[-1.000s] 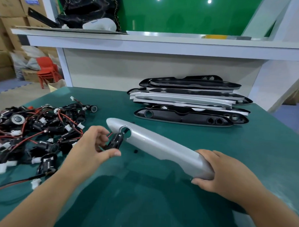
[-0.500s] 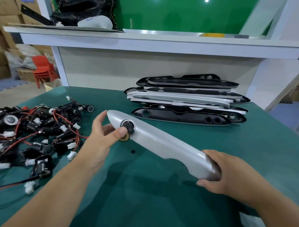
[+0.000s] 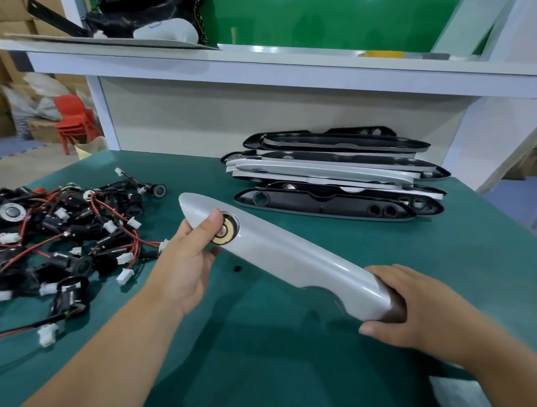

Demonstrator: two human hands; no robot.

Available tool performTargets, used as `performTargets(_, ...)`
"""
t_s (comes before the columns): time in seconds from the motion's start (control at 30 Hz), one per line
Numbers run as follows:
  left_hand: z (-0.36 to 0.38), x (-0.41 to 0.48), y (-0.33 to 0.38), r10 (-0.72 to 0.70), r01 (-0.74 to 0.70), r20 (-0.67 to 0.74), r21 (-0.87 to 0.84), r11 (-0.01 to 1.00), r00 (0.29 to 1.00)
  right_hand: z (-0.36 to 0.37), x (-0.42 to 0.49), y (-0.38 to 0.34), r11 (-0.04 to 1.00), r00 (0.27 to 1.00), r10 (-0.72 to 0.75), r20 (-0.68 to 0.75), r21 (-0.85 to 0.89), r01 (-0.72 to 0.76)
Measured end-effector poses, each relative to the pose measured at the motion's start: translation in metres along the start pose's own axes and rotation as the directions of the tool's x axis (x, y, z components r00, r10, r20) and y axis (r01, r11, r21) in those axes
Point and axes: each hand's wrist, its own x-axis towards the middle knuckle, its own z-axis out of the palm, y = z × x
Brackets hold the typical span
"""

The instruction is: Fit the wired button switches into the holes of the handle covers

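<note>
The button switch, loose a second ago, is now seated in the handle cover, pinched there by the left hand. The cover's other end is gripped by the right hand; this fitting is judged nearly done.

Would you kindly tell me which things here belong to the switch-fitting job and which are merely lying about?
Job: silver handle cover, gripped by the left hand and right hand; button switch in its hole; pile of wired switches; stack of handle covers.
Lying about: black handbag on the shelf; red chair; cardboard boxes.
</note>
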Motion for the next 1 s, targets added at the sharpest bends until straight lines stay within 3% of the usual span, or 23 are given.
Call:
performTargets(0.17,-0.005,-0.008,0.005,0.058,-0.061,0.031,0.117,0.991,0.998,0.000,0.000,-0.005,0.999,0.998,-0.045,-0.051,-0.001,0.045)
performTargets(0.27,-0.006,-0.018,0.005,0.061,-0.050,-0.015,0.403,0.914,0.998,0.010,0.009,-0.027,0.993,0.965,-0.110,-0.240,0.007,0.115)
performTargets(0.33,-0.003,-0.028,0.006,0.072,-0.050,-0.019,0.533,0.845,0.997,0.015,0.015,-0.051,0.977,0.894,-0.202,-0.399,-0.024,0.210)
performTargets(0.47,0.009,-0.038,0.009,0.103,-0.119,0.060,0.538,0.835,0.993,0.021,0.029,-0.098,0.936,0.788,-0.301,-0.537,-0.007,0.353)
performTargets(0.63,0.011,-0.043,0.011,0.153,-0.204,0.142,0.492,0.847,0.978,0.027,0.044,-0.131,0.934,0.728,-0.252,-0.638,0.038,0.356)
performTargets(0.9,0.011,-0.039,0.011,0.215,-0.265,0.159,0.473,0.840,0.964,0.009,0.051,-0.128,0.923,0.796,-0.359,-0.487,-0.061,0.379)
performTargets(1.0,0.010,-0.038,0.009,0.238,-0.275,0.137,0.479,0.834,0.961,0.009,0.052,-0.133,0.924,0.765,-0.370,-0.527,-0.121,0.364)
